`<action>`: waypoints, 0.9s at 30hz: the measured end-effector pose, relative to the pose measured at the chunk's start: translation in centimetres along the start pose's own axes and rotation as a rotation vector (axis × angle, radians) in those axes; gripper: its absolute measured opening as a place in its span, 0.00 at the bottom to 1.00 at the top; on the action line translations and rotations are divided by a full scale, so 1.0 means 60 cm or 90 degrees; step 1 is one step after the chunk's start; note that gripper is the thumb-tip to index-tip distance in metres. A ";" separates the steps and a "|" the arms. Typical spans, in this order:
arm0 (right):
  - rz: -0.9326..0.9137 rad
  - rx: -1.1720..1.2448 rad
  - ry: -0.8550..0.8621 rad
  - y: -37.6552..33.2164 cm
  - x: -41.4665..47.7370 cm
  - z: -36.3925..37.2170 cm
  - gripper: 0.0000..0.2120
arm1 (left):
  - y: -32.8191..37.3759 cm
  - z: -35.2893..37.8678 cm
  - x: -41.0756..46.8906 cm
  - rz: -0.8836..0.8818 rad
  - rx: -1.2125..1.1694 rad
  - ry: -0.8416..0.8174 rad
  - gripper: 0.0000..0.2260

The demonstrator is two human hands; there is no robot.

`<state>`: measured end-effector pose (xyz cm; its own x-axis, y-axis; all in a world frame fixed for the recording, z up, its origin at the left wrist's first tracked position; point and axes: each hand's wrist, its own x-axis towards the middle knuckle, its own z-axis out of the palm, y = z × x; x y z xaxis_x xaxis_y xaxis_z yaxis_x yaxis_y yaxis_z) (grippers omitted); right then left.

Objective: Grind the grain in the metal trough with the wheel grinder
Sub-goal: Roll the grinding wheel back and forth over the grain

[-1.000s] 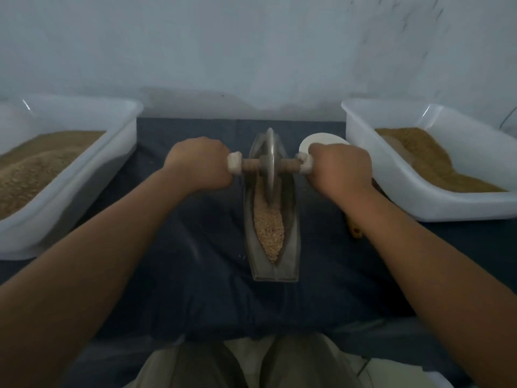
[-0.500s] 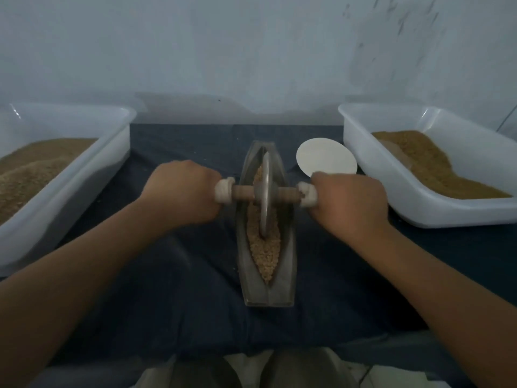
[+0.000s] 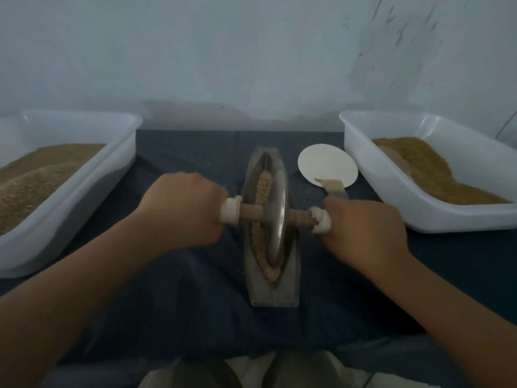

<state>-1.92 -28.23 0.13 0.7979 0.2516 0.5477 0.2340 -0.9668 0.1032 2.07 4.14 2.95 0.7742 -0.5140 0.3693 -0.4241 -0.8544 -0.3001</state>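
Observation:
A boat-shaped metal trough (image 3: 272,292) lies lengthwise on the dark cloth in front of me, holding tan grain (image 3: 263,183). The metal wheel grinder (image 3: 275,219) stands upright in the trough's middle-to-near part, on a wooden axle with white-wrapped ends. My left hand (image 3: 181,211) grips the left end of the axle. My right hand (image 3: 363,233) grips the right end. Both fists hide the handle ends, and the wheel covers part of the grain.
A white tub of grain (image 3: 123,141) stands at the left, another white tub (image 3: 363,166) with finer brown meal at the right. A white round lid (image 3: 327,163) with a brush (image 3: 334,187) on it lies between trough and right tub. A wall stands close behind.
The wheel has rolled from the trough's far end towards me, into its nearer half, with both hands moving along. The far grain is now uncovered, and the brush shows on the lid.

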 end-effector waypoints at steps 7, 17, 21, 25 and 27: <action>0.098 -0.071 -0.080 0.011 0.168 0.069 0.09 | -0.015 0.035 0.150 -0.168 -0.066 -0.131 0.12; -0.013 -0.009 0.019 0.006 0.024 0.012 0.18 | -0.003 0.032 0.006 -0.035 0.004 0.065 0.19; -0.002 -0.071 0.041 0.016 0.097 0.049 0.13 | -0.005 0.050 0.081 -0.147 -0.064 -0.071 0.14; 0.039 -0.142 -0.060 0.010 0.197 0.065 0.14 | -0.007 0.057 0.134 -0.229 -0.134 -0.117 0.11; 0.043 -0.138 -0.088 0.007 0.195 0.055 0.14 | -0.003 0.052 0.125 -0.230 -0.143 -0.132 0.10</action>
<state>9.37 -25.55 3.85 0.8795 0.1758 0.4422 0.0654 -0.9651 0.2534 9.41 0.69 3.04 0.9587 -0.1739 0.2252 -0.1835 -0.9828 0.0224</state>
